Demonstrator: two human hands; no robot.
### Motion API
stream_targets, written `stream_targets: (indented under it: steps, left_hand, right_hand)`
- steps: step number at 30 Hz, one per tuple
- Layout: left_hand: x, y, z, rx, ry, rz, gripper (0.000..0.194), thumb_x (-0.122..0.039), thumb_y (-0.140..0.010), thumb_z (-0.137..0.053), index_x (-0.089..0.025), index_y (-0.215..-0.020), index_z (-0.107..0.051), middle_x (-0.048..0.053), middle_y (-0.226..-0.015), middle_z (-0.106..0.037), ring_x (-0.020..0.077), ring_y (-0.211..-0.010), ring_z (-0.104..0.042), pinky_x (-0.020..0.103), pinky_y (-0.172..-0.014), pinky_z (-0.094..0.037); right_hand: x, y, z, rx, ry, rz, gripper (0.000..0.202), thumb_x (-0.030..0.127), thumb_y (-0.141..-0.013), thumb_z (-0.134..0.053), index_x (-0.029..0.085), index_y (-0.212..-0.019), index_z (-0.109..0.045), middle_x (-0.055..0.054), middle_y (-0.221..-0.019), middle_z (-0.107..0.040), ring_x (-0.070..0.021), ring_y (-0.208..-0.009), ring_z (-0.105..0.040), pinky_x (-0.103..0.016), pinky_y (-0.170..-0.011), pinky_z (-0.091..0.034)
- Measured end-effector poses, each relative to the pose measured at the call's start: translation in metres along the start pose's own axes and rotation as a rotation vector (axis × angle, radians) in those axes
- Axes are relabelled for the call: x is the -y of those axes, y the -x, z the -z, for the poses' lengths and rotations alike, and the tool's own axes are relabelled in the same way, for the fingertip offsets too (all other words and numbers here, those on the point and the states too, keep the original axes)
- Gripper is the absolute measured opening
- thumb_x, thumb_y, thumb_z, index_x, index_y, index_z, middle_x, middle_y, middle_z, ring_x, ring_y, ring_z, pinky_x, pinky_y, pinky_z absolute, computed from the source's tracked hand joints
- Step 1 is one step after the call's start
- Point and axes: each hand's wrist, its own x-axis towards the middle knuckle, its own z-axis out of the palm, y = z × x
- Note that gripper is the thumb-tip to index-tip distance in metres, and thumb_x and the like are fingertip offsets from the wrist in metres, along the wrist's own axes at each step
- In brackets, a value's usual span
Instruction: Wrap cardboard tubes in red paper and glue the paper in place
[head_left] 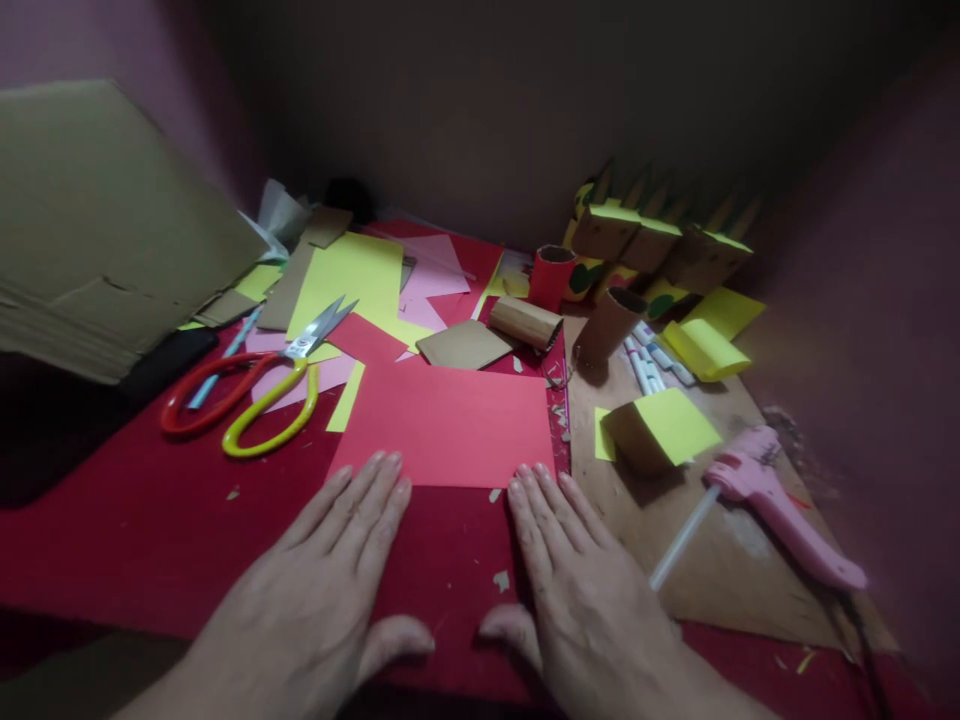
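Red sheet (450,425) lay flat on a crowded red table (135,540)

The room was dim, with a dark wall (450,110) behind the table and a dusky pink wall (892,320) on the right. The red sheet lay at the near middle of the work area, just left of a brown board (622,510). The person's left hand (307,575) was palm down and unclenched, its fingertips on the sheet's near left corner. The right hand (596,590) was likewise flat and ungripping, its fingertips at the near right corner.

Pale scraps (501,580) dotted the table's red surface. To the left, scissors (301,345) with one red and one yellow handle lay partly over paper, and a large cardboard piece (112,220) stood at the far left. Beyond the sheet spread yellow paper (360,275), pink paper (431,265) and a flat cardboard piece (466,345), with a cardboard tube (525,322) on its side and a red tube (551,280) upright.

The board's worn surface held an upright brown tube (611,332), several markers (649,362), a yellow-topped box (675,425) and a pink glue gun (784,515) with a pale stick protruding. Behind them stood a row of cardboard figures (649,240) with pointed tops, blurred in the gloom.
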Motion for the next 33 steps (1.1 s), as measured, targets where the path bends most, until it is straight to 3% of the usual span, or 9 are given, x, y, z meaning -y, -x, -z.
stream_targets:
  steps: [3,7,12,15,19,22,26,29,33]
  left_hand:
    - [0.003,0.004,0.002,0.015,-0.016,0.053,0.077,-0.059,-0.100,-0.023,0.004,-0.125,-0.059,0.035,-0.125,-0.066,0.0429,-0.122,-0.062,0.053,-0.099,-0.047]
    - [-0.007,-0.010,0.006,0.009,0.021,0.089,0.072,-0.054,-0.102,-0.027,0.007,-0.130,-0.055,0.037,-0.131,-0.061,0.0452,-0.128,-0.057,0.056,-0.100,-0.049]
    - [-0.027,-0.028,0.002,0.136,0.299,0.097,0.068,-0.049,-0.098,-0.049,0.001,-0.145,-0.043,0.025,-0.141,-0.060,0.0311,-0.131,-0.059,0.043,-0.103,-0.053]
    - [-0.029,-0.024,-0.003,0.132,0.302,0.080,0.084,-0.060,-0.093,-0.054,-0.001,-0.150,-0.037,0.024,-0.142,-0.060,0.0319,-0.131,-0.059,0.043,-0.106,-0.051]
    - [-0.023,-0.013,-0.001,0.054,0.181,0.042,0.087,-0.063,-0.099,-0.033,0.000,-0.157,-0.019,0.024,-0.138,-0.063,0.0317,-0.130,-0.059,0.043,-0.105,-0.050]
    - [-0.017,-0.008,0.004,0.040,0.114,0.040,0.077,-0.057,-0.102,-0.025,0.001,-0.153,-0.028,0.024,-0.133,-0.067,0.0319,-0.126,-0.063,0.045,-0.104,-0.048]
    - [-0.007,-0.001,0.009,0.036,0.091,0.060,0.066,-0.052,-0.104,-0.028,0.001,-0.142,-0.044,0.024,-0.127,-0.070,0.0333,-0.115,-0.069,0.052,-0.103,-0.048]
    - [0.009,0.004,0.012,0.006,0.110,0.200,0.056,-0.049,-0.105,-0.031,-0.006,-0.133,-0.052,0.021,-0.117,-0.075,0.0323,-0.107,-0.071,0.049,-0.098,-0.051]
    - [0.038,-0.004,0.008,0.020,0.292,0.597,0.053,-0.052,-0.100,-0.039,-0.014,-0.133,-0.054,0.015,-0.107,-0.074,0.0323,-0.097,-0.071,0.045,-0.085,-0.056]
  right_hand:
    - [-0.001,-0.002,0.006,-0.010,-0.004,-0.037,0.081,0.062,-0.097,-0.042,-0.012,-0.123,-0.064,-0.033,-0.128,-0.062,-0.0433,-0.119,-0.064,-0.053,-0.097,-0.059]
    - [0.006,-0.017,0.007,0.009,-0.064,-0.049,0.076,0.055,-0.098,-0.046,-0.013,-0.130,-0.058,-0.035,-0.133,-0.058,-0.0440,-0.124,-0.060,-0.055,-0.101,-0.056]
    - [0.014,-0.029,-0.005,0.141,-0.217,0.078,0.059,0.032,-0.101,-0.047,-0.010,-0.141,-0.047,-0.029,-0.147,-0.046,-0.0391,-0.139,-0.047,-0.052,-0.112,-0.047]
    - [0.012,-0.021,-0.007,0.122,-0.207,0.072,0.066,0.039,-0.101,-0.048,-0.012,-0.142,-0.045,-0.031,-0.147,-0.045,-0.0437,-0.139,-0.044,-0.057,-0.110,-0.047]
    - [0.005,-0.007,-0.004,0.071,-0.139,0.012,0.078,0.057,-0.097,-0.050,-0.010,-0.139,-0.051,-0.031,-0.141,-0.053,-0.0450,-0.131,-0.054,-0.056,-0.103,-0.054]
    - [0.000,0.002,-0.004,0.019,-0.060,-0.011,0.084,0.062,-0.093,-0.052,-0.012,-0.134,-0.055,-0.034,-0.137,-0.056,-0.0456,-0.127,-0.058,-0.054,-0.100,-0.056]
    - [-0.004,0.010,-0.001,-0.070,0.024,-0.017,0.081,0.059,-0.095,-0.050,-0.015,-0.124,-0.061,-0.036,-0.127,-0.062,-0.0447,-0.120,-0.064,-0.054,-0.100,-0.057]
    - [-0.009,0.009,0.007,-0.108,0.058,-0.041,0.077,0.057,-0.098,-0.045,-0.015,-0.118,-0.065,-0.036,-0.119,-0.067,-0.0449,-0.115,-0.067,-0.054,-0.095,-0.060]
    - [-0.017,-0.003,0.022,-0.123,0.063,-0.089,0.069,0.049,-0.102,-0.039,-0.011,-0.118,-0.067,-0.032,-0.119,-0.069,-0.0451,-0.116,-0.066,-0.056,-0.092,-0.061]
